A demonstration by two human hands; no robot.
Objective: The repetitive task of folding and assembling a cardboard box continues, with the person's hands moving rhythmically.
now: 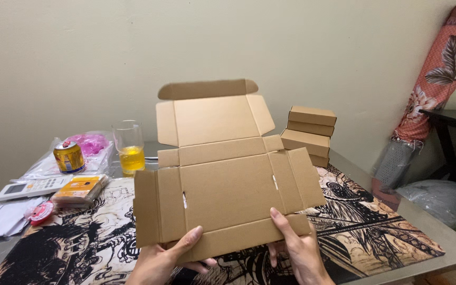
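Observation:
I hold a flat, unfolded brown cardboard box blank (222,184) up in front of me, above the table. Its lid flap stands tilted upward at the top and its side flaps spread out. My left hand (167,258) grips the lower left edge, thumb on the front. On the lower right edge sits my right hand (296,248), thumb on the front and fingers behind.
Folded brown boxes (310,134) are stacked at the back of the table. A glass of yellow drink (129,148), a can (68,157), a white remote (32,187), an orange packet (80,189) and plastic bags lie at left. A black-and-white printed mat (376,221) covers the table.

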